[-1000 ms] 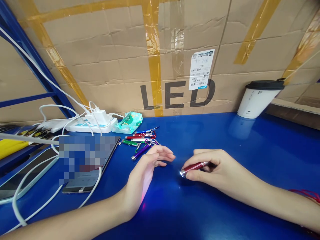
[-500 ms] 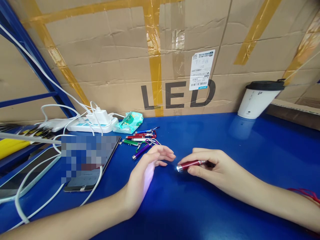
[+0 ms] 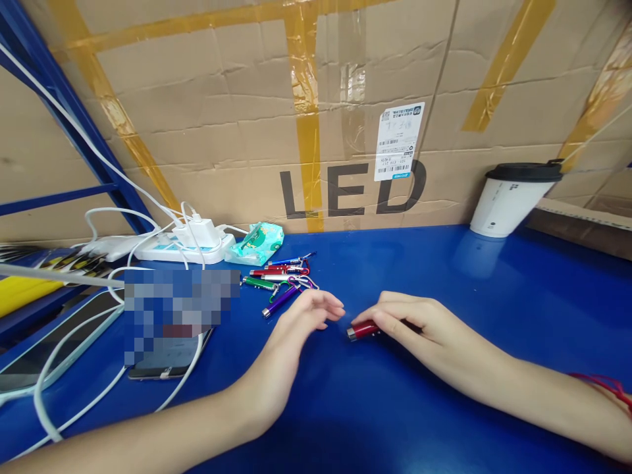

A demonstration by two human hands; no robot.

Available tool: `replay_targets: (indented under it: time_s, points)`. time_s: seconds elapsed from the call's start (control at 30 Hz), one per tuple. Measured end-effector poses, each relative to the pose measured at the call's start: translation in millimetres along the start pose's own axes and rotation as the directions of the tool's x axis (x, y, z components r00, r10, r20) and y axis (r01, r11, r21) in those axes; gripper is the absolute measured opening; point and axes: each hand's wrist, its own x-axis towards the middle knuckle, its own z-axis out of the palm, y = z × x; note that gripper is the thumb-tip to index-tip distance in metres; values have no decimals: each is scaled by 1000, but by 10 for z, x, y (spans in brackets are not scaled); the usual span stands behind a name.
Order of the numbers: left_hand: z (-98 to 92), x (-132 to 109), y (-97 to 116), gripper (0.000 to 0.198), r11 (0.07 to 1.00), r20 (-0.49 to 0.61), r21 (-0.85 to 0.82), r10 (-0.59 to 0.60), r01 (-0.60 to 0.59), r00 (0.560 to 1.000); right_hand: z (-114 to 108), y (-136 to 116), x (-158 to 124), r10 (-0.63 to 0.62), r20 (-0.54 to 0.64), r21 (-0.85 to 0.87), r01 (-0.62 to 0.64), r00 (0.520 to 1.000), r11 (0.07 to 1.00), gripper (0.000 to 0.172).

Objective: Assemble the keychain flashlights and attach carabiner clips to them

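Observation:
A small red flashlight (image 3: pixel 364 330) with a silver head lies between the thumb and fingers of my right hand (image 3: pixel 412 322). Its head points left and shows no light; its rear end is hidden by the hand. My left hand (image 3: pixel 301 336) is a short gap away, empty, fingers apart and curved toward the flashlight. Behind the left hand lie several small flashlights with clips: a purple one (image 3: pixel 280 302), a green one (image 3: pixel 260 283), a white one (image 3: pixel 276 278), a red one (image 3: pixel 264 272) and a blue one (image 3: pixel 285 261).
On the blue table (image 3: pixel 395 263), a power strip (image 3: pixel 148 249) with white cables and a teal packet (image 3: pixel 261 242) stand at the back left. Phones (image 3: pixel 59 342) lie at the left. A lidded paper cup (image 3: pixel 511 201) stands before the cardboard box (image 3: pixel 237 131).
The flashlight's light has gone out, and the glow on my left palm is gone. My right thumb has shifted up over the flashlight's body. My left hand has moved slightly.

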Motion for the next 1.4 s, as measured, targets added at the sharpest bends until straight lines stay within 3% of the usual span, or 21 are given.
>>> replay_targets:
  time_s: [0.07,0.13,0.2,0.3,0.43,0.5,0.57,0.63,0.77,0.93,1.03,1.13,1.23,1.33,1.4]
  points:
    - [2,-23,-25,18,977,-38,212,-8,16,999,-4,57,22,-45,-24,-124,42,999,991,51]
    - [3,-55,-53,21,888,-34,459,49,-28,998,-28,137,62,-88,-73,-272,66,993,960,47]
    - [-1,-87,-83,25,702,34,700,155,-134,987,-81,230,118,-109,-132,-422,44,985,906,41]
    - [-25,-104,-123,32,304,105,932,299,-199,948,-201,382,213,-96,-220,-556,-44,971,830,36]
    - [-111,-56,-141,39,-194,86,981,445,3,891,-336,575,312,-104,-331,-656,-150,938,740,33]
    - [-162,-26,-139,36,-341,33,931,426,127,904,-362,650,339,-109,-362,-686,-185,926,704,34]
    - [-195,-7,-138,33,-402,-13,898,378,177,926,-363,692,352,-138,-390,-707,-200,911,679,35]
    - [-198,4,-136,34,-407,9,903,331,134,943,-346,685,352,-180,-413,-715,-195,893,671,35]
    - [-145,16,-118,40,-363,206,926,253,-104,945,-262,511,288,-232,-373,-660,-81,898,747,37]
    - [-101,1,-120,25,-243,446,892,333,-382,831,-63,159,79,-311,-162,-490,197,936,849,35]
    - [-93,-46,-150,15,-73,510,847,393,-527,766,26,25,-22,-314,28,-379,300,949,875,35]
    - [-81,-87,-166,10,134,526,759,451,-637,721,57,8,-42,-291,110,-292,310,951,905,33]
    - [-63,-98,-154,9,302,457,702,503,-645,733,57,71,-8,-254,109,-249,273,961,929,36]
    - [-45,-92,-133,4,343,416,720,483,-603,771,52,123,20,-235,84,-222,248,968,943,37]
    - [-34,-91,-121,10,356,388,760,423,-544,819,49,126,23,-210,73,-205,220,975,954,36]
